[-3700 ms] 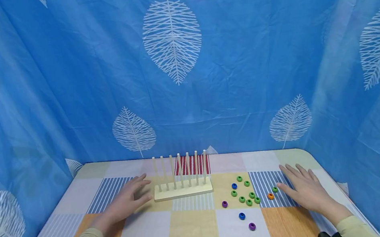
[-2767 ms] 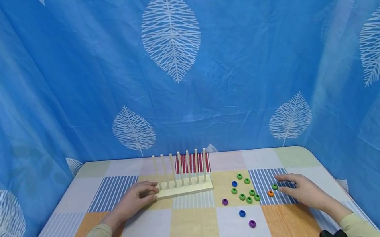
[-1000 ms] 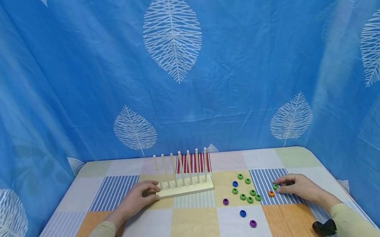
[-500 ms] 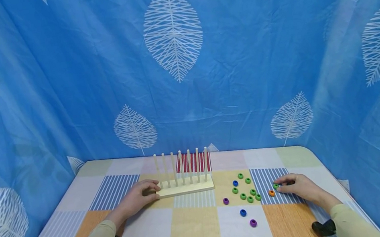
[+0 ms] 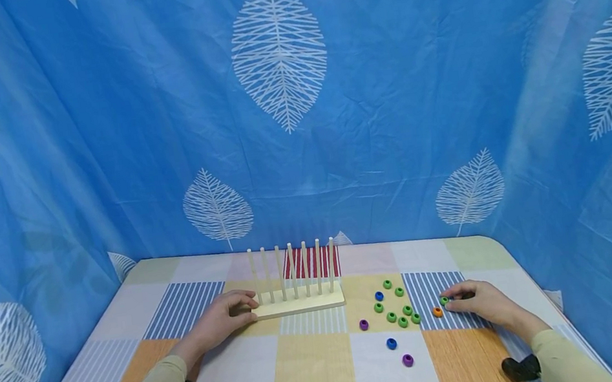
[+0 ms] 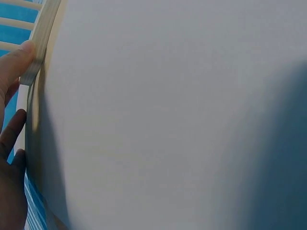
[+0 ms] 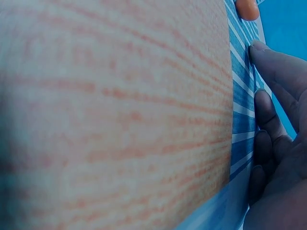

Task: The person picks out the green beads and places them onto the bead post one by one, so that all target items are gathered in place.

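Note:
A pale wooden peg rack [image 5: 298,303] with a row of upright bare pegs stands left of centre in the head view. My left hand [image 5: 220,320] grips the left end of its base; in the left wrist view the thumb [image 6: 21,60] lies against the base [image 6: 43,38], and the other fingers are partly hidden. Over the blue-striped patch at the right, my right hand [image 5: 482,300] pinches a green bead [image 5: 444,301] between thumb and fingers. An orange bead [image 5: 437,312] lies just left of it, also visible in the right wrist view, where the hand hides the green bead.
Several green beads [image 5: 391,317] lie loose between the rack and the right hand. Among and near them are blue beads [image 5: 391,343] and purple beads [image 5: 408,360]. A patchwork cloth [image 5: 311,373] covers the table, and a blue leaf-print curtain [image 5: 303,172] encloses it.
From spread fingers beside the things, my left hand has taken hold of the rack's end and my right hand has closed on the green bead. Over the last second nothing visibly moves.

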Available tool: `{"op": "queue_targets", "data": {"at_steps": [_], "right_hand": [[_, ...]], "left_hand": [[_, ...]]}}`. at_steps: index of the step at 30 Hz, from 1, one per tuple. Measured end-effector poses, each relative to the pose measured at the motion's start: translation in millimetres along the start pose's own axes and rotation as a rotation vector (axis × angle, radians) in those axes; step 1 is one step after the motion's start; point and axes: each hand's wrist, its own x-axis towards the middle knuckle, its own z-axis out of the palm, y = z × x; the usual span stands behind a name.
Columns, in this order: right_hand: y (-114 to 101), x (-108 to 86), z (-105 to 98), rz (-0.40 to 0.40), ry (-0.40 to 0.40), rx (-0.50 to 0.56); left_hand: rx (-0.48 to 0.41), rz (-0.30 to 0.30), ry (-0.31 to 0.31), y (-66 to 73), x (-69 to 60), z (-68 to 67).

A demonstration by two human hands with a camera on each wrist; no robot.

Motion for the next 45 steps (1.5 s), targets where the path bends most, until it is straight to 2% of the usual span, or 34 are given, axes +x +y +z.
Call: {"op": "queue_targets", "data": {"at_steps": [18,37,45], "right_hand": [[0.1,2.8,1.5,0.02,0.012,-0.019],[-3.8,4.3,3.6,0.045,0.039,-0.055],[-1.4,4.8,3.9,0.043,0.047,-0.069]], "left_hand": [[-0.009,0.004,-0.003,-0.7,0.0,0.1],[0.019,-0.019,-0.003,2.0,-1.2,-1.4],[0.033,-0.006,0.004,1.2,-2.8,-0.2]]}}
